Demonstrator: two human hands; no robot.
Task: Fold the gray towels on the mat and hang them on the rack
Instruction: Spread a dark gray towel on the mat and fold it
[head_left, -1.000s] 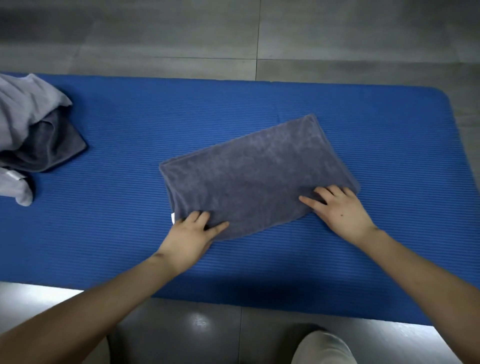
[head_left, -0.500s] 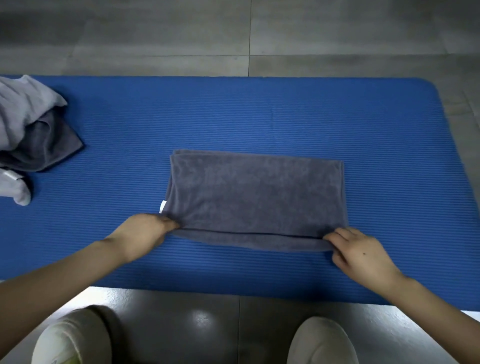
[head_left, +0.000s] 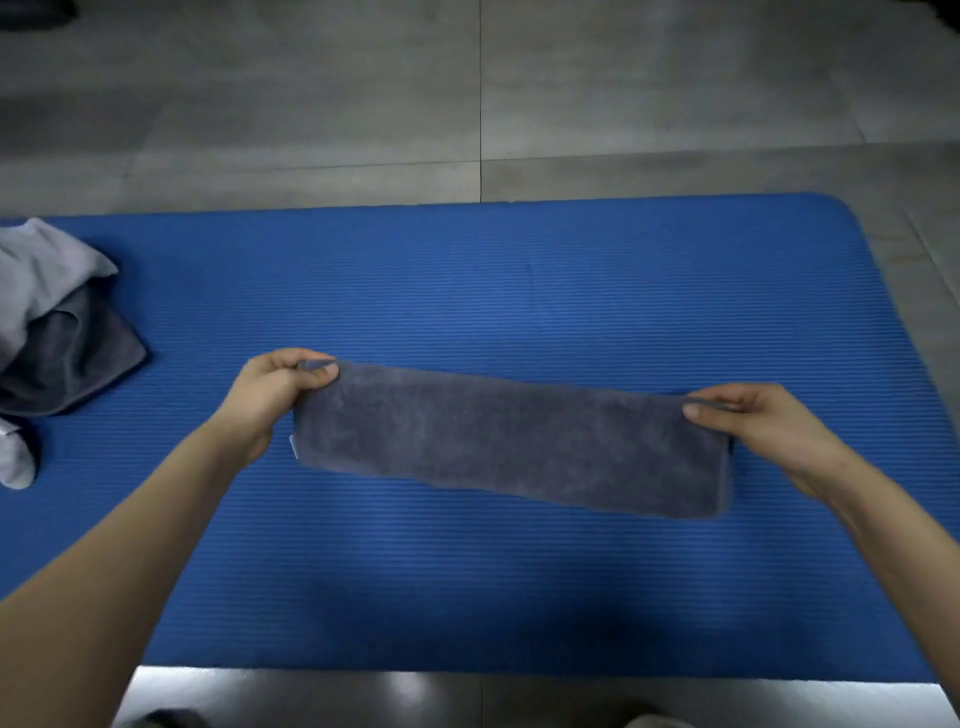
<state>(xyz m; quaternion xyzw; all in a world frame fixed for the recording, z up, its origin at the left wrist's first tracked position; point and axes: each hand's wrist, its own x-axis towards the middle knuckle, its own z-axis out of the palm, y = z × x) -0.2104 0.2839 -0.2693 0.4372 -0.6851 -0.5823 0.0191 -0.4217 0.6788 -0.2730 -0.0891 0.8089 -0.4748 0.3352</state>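
Fingers of the left hand (head_left: 270, 395) and right hand (head_left: 769, 431) pinch 2 far corners of the folded gray towel (head_left: 509, 441) over the blue mat (head_left: 519, 291).

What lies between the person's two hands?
A folded gray towel, its upper corners pinched by the left hand and right hand, over the blue mat; the head view shows it.

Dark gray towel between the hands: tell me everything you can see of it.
The dark gray towel is a plush-looking cloth folded into a long narrow band, stretched sideways over the middle of the blue mat, slanting down to the right. The left hand pinches its upper left corner, the right hand its upper right corner. A small white tag shows at its left end. Whether its lower edge rests on the mat is unclear.
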